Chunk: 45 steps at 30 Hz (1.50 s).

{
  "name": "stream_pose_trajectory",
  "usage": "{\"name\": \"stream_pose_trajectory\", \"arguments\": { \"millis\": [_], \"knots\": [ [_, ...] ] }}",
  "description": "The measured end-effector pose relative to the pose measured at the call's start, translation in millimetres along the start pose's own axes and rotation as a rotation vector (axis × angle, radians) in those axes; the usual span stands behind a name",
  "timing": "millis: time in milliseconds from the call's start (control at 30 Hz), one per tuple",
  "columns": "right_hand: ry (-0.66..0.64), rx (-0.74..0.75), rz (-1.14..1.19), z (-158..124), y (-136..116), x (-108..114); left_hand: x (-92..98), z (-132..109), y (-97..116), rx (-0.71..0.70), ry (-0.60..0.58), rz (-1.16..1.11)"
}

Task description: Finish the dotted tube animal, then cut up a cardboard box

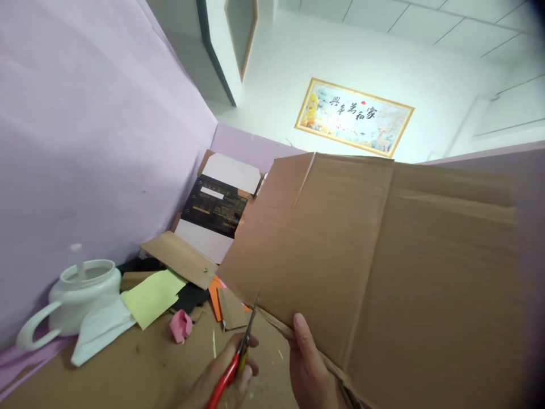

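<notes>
My left hand (232,369) is closed around a pair of scissors (232,366) with red and yellow on the handles. The blades point up and meet the lower edge of a large brown cardboard sheet (327,244), where a short slit or line runs up from the tip. Gripping that same edge, my right hand (310,363) lies just right of the scissors, its thumb on the near face and its other fingers mostly hidden. The sheet is tilted up, with fold lines across it and another slit near its top edge.
A white teapot-like vessel (85,298) stands at left beside white paper (104,326). Nearby lie yellow-green paper (153,298), a crumpled pink scrap (181,326), orange strips (215,298) and cardboard pieces (181,258). Behind leans an unfolded black-and-white box (217,204) near the lilac wall (106,125).
</notes>
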State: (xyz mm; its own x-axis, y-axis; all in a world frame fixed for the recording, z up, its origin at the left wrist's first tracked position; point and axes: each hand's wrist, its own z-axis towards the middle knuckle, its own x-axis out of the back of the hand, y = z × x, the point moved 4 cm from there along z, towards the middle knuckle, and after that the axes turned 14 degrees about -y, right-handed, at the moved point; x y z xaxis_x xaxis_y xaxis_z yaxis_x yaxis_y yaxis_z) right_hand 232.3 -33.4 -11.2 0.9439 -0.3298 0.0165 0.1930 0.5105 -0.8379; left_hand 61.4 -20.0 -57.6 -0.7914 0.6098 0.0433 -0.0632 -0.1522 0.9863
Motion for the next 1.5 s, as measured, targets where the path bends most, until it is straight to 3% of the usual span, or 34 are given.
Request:
{"name": "stream_pose_trajectory", "arguments": {
  "millis": [133, 333, 567, 733, 967, 1200, 1500],
  "knots": [
    [0.077, -0.04, -0.101, -6.5, 1.5, -7.9, 1.6, 0.9, -1.7, 0.015, 0.054, 0.129],
    [0.042, -0.116, -0.041, -6.9, 6.8, -9.1, 7.7, -0.1, -8.7, 0.035, 0.042, 0.279],
    [0.009, -0.112, 0.129, 5.2, 4.7, 5.4, 2.8, 4.5, -15.5, 0.015, -0.052, -0.045],
    [0.015, -0.08, 0.198, 1.1, 5.0, 3.4, 0.5, 0.4, -5.2, 0.008, -0.056, -0.016],
    [0.028, -0.119, 0.221, 1.4, 4.8, 3.2, -0.7, 5.5, -13.4, 0.053, -0.093, -0.005],
    [-0.041, -0.238, 0.389, 2.9, -10.4, -10.7, -3.0, -3.2, 5.0, -0.027, -0.098, -0.123],
    [-0.061, -0.25, 0.421, -2.3, -9.1, -12.9, -3.5, -13.6, 19.8, -0.002, 0.005, 0.17]
  ]
}}
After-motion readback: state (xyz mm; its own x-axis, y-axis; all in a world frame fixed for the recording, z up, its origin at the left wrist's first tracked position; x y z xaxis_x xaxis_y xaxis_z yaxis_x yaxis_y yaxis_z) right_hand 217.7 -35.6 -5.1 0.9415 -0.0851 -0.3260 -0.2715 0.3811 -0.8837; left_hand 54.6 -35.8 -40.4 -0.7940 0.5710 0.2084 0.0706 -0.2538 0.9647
